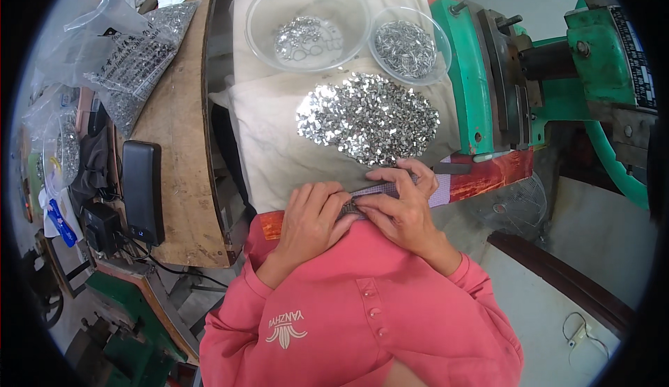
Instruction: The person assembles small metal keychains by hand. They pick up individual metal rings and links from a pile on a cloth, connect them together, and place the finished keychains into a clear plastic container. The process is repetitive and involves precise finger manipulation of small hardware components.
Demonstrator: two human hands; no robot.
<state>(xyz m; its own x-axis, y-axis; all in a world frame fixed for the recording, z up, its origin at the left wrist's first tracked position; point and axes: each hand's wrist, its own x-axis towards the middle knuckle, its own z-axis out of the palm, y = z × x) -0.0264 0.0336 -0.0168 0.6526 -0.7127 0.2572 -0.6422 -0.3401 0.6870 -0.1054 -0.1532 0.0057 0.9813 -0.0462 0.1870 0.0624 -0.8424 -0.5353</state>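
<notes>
The floor (585, 226) is smooth and pale gray, and soft, even light falls over it. On the left is a big wooden table (185, 143) with a light brown top and a dark, worn edge. Near it, at the left, is a dark green machine (125, 303) — it is partly in shadow. In the middle is a lower table (491, 178) with streaky red and orange paint. On the right, a round fan (512, 209) with a wire cage is close to that table. A long, dark red-brown beam (557, 279) slants across the right side. Near the right edge there is a small pale box (578, 335) — it has thin, loopy wires.
</notes>
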